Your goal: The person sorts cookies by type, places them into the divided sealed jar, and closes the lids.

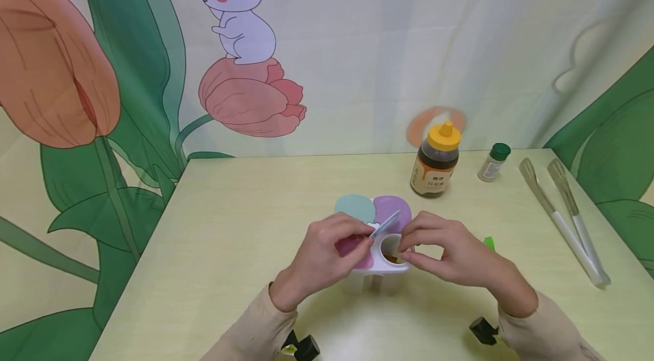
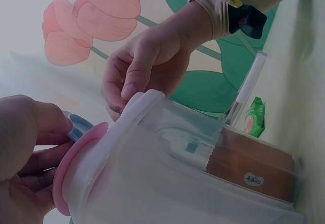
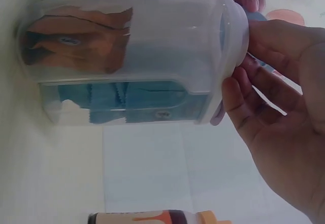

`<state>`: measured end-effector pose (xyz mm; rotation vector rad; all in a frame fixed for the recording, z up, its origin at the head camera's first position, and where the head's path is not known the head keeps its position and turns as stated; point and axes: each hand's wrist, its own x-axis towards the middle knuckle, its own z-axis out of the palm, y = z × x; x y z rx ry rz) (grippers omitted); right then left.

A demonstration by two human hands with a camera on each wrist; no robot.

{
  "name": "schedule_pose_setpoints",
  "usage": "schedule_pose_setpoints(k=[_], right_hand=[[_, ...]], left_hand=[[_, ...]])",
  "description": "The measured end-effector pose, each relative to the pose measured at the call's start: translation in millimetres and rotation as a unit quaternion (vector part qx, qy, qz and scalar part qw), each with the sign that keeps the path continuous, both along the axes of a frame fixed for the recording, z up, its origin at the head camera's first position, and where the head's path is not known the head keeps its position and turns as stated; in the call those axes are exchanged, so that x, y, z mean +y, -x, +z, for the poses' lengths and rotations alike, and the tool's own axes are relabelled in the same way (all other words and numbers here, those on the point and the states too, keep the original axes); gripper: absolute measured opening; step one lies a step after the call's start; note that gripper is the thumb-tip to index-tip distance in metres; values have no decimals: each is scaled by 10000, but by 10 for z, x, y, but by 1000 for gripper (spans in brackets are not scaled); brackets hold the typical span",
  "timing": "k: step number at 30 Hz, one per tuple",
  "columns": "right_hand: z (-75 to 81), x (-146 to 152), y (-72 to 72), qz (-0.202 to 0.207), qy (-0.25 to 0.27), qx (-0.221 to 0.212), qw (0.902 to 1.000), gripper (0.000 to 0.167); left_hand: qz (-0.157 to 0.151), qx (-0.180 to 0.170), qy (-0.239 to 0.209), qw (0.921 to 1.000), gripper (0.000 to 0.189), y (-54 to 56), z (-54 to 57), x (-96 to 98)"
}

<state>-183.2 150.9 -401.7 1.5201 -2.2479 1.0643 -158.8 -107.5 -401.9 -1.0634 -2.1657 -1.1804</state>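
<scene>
A clear, compartmented storage box [image 3: 167,31] stands upright with brown and blue packets inside. Its white top has teal [image 1: 355,208], purple [image 1: 392,212] and pink [image 1: 363,257] lids down, while the near-right round opening [image 1: 392,248] is uncovered. My left hand [image 1: 332,244] pinches the raised blue lid [image 1: 385,223] between thumb and fingertips, its other fingers beside the pink lid. My right hand [image 1: 449,247] holds the rim at the opening's right side with curled fingers, the tips partly hidden. Something brown shows down inside the opening.
A dark bottle with a yellow cap [image 1: 435,162] stands behind the box. Right of it is a small green-capped jar [image 1: 494,162]. Two long utensils with white handles [image 1: 577,242] lie along the table's right side. A green packet [image 2: 255,117] lies near my right forearm.
</scene>
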Motion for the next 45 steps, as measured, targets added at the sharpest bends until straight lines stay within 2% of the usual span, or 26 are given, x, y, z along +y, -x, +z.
schedule_pose_setpoints(k=[4, 8, 16, 23, 28, 32, 36, 41, 45], right_hand=[[-69, 57, -32, -348, 114, -382, 9986, 28], [-135, 100, -61, -671, 298, -581, 9956, 28], [-223, 127, -125, -600, 829, -1010, 9896, 36], [-312, 149, -167, -685, 1026, -1857, 9748, 41], [-405, 158, -186, -911, 819, -2299, 9655, 49], [-512, 124, -217, -993, 675, -2595, 9582, 57], [-580, 64, -259, -1159, 701, -2808, 9502, 61], [-629, 17, -282, -1334, 861, -3032, 9396, 61], [-663, -10, -294, -1476, 898, -3093, 9352, 61]], left_hand=[[-56, -1, 11, 10000, 15, 1, -3, 3], [-136, -36, 132, 9998, 18, 2, 5, 12], [-205, 23, 375, 9991, 19, -7, 5, 25], [-370, -13, 559, 9978, 19, -18, 16, 28], [-501, -33, 640, 9967, 19, -32, 12, 44], [-501, 179, 901, 9945, 17, -34, 1, 53], [-453, 413, 1212, 9907, 16, -33, 4, 60], [-404, 434, 1291, 9899, 17, -41, 6, 71], [-365, 512, 1374, 9885, 21, -49, 6, 85]])
